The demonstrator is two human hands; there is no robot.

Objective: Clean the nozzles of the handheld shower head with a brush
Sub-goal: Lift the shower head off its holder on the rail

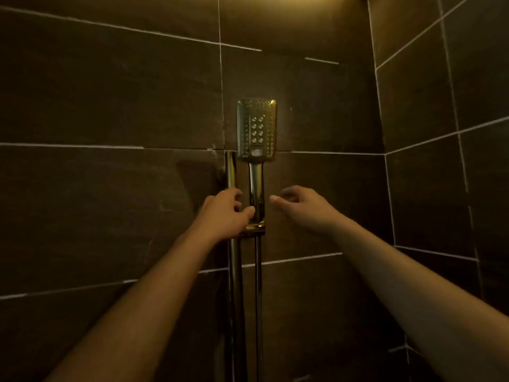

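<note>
A rectangular metal handheld shower head (256, 130) stands upright in its holder (255, 226) on the wall, its nozzle face turned toward me. Its handle (256, 186) runs down into the holder. My left hand (226, 210) is at the left of the handle's lower end, thumb touching the handle and fingers curled around the vertical rail beside it. My right hand (298, 205) hovers just right of the handle, fingers apart, holding nothing and a small gap away from it. No brush is in view.
A vertical slide rail (230, 172) stands left of the handle, and the hose (258, 293) drops straight down from the holder. Dark wall tiles with pale grout surround everything; a side wall (440, 133) closes in at the right.
</note>
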